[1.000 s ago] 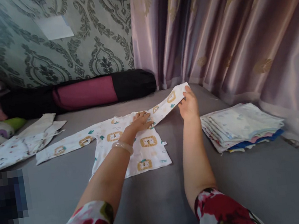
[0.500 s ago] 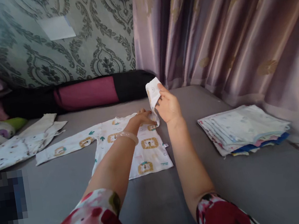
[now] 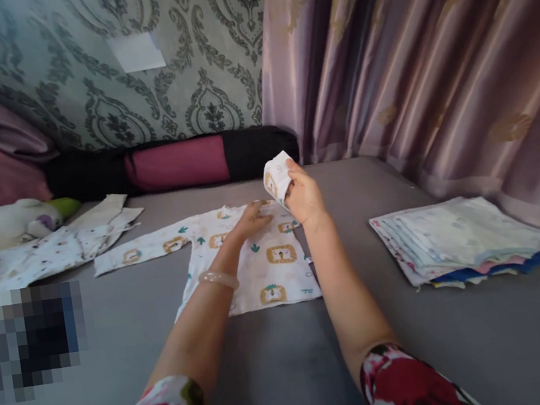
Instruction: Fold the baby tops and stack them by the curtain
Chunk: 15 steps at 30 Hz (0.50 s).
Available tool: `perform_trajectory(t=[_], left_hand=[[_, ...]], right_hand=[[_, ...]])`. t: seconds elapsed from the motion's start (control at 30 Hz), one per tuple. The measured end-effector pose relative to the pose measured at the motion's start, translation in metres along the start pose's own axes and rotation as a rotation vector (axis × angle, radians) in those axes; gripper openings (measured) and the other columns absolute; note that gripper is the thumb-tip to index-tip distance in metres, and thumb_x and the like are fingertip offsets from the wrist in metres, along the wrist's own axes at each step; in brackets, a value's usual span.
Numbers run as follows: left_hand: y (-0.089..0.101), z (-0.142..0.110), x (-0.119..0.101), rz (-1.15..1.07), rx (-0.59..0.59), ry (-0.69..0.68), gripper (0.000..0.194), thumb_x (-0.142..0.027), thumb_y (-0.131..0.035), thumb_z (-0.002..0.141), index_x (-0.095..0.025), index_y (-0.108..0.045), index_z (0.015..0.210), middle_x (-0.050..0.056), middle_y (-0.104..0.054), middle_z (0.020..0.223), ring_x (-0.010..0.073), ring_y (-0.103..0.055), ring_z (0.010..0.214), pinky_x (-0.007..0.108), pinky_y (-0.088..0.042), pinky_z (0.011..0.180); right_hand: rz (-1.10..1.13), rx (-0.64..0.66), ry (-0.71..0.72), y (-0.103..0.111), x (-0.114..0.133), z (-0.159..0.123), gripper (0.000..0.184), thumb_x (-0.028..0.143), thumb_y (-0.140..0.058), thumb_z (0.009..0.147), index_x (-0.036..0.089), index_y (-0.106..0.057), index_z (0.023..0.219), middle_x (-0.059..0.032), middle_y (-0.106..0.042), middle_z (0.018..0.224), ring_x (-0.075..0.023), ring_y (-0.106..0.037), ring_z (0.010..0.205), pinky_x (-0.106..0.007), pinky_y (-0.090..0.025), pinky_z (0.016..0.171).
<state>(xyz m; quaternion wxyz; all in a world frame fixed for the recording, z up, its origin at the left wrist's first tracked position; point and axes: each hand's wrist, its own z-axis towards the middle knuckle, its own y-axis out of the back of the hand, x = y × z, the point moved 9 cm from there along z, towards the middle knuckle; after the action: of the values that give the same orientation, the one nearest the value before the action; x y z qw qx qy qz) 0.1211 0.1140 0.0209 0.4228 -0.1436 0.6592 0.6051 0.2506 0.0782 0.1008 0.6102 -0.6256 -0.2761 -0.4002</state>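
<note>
On the grey bed [image 3: 282, 361], just before us, the lion-print shirt [image 3: 259, 271] lies flat with its hem towards us and its neck away. What has changed is its right-hand side: a second ago we had the raised sleeve [image 3: 276, 175] pulled out straight, well away from the body, and now we have brought its end inward and up, so that it stands above the shoulder instead of pointing to the side. Our right hand [image 3: 305, 197] does this, its grip narrow, fingers and thumb closed on the fabric near the cuff. Our left hand [image 3: 252, 218] rests palm down on the upper chest of the shirt; its grip is loose and spread, with nothing pinched in it that we can see.

For the work in hand, we judge that this sleeve is doubled back only in part, since its end is in the air and does not lie on the chest. The other sleeve [image 3: 143, 250] is outstretched on the sheet, untouched, so the two sides do not match. The stack of cloths [image 3: 460, 236] sits to our right, apart from the shirt, while the spotted garment [image 3: 65, 248] lies loosely to our left, near the plush toy [image 3: 12, 225].
</note>
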Motion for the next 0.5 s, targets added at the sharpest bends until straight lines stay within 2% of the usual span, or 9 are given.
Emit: perform_trajectory(t=[0.13, 0.23, 0.33, 0.43, 0.5], left_hand=[[0.042, -0.042, 0.051, -0.353, -0.270, 0.257, 0.042, -0.037, -0.062, 0.082, -0.016, -0.060, 0.119, 0.011, -0.066, 0.109, 0.0205, -0.065, 0.092, 0.032, -0.053, 0.078], [0.054, -0.068, 0.078, -0.607, -0.377, 0.352, 0.037, -0.037, -0.061, 0.083, -0.016, -0.059, 0.114, 0.007, -0.067, 0.095, 0.0156, -0.067, 0.081, 0.027, -0.054, 0.070], [0.056, -0.081, 0.090, -0.803, -0.459, 0.359, 0.031, -0.031, -0.059, 0.086, -0.015, -0.056, 0.112, 0.007, -0.066, 0.094, 0.0119, -0.067, 0.079, 0.026, -0.054, 0.076], [0.053, -0.082, 0.092, -0.911, -0.470, 0.351, 0.031, -0.034, -0.054, 0.092, -0.015, -0.052, 0.116, 0.007, -0.066, 0.094, 0.0123, -0.068, 0.081, 0.028, -0.055, 0.081], [0.052, -0.079, 0.090, -0.927, -0.438, 0.328, 0.036, -0.042, -0.048, 0.094, -0.016, -0.050, 0.119, 0.007, -0.065, 0.092, 0.0130, -0.068, 0.081, 0.029, -0.055, 0.080]], right_hand=[[-0.136, -0.001, 0.007, -0.009, -0.026, 0.004, 0.058, 0.031, -0.051, 0.079, 0.027, -0.048, 0.137, -0.0043, -0.065, 0.124, -0.0219, -0.060, 0.115, -0.046, -0.048, 0.099], [-0.304, -0.011, 0.038, -0.018, -0.045, 0.002, 0.064, 0.027, -0.049, 0.078, 0.026, -0.043, 0.142, -0.0045, -0.059, 0.133, -0.0207, -0.056, 0.121, -0.043, -0.044, 0.105], [-0.582, 0.039, 0.118, -0.033, -0.060, -0.009, 0.069, 0.022, -0.049, 0.079, 0.026, -0.037, 0.147, -0.0047, -0.048, 0.146, -0.0202, -0.045, 0.133, -0.040, -0.034, 0.113], [-0.904, 0.223, 0.225, -0.056, -0.077, -0.026, 0.073, 0.016, -0.049, 0.078, 0.024, -0.036, 0.149, -0.0053, -0.033, 0.156, -0.0197, -0.029, 0.144, -0.038, -0.025, 0.118], [-1.083, 0.413, 0.256, -0.071, -0.094, -0.041, 0.070, 0.012, -0.051, 0.075, 0.022, -0.046, 0.144, -0.0066, -0.029, 0.158, -0.0211, -0.025, 0.146, -0.038, -0.023, 0.119]])
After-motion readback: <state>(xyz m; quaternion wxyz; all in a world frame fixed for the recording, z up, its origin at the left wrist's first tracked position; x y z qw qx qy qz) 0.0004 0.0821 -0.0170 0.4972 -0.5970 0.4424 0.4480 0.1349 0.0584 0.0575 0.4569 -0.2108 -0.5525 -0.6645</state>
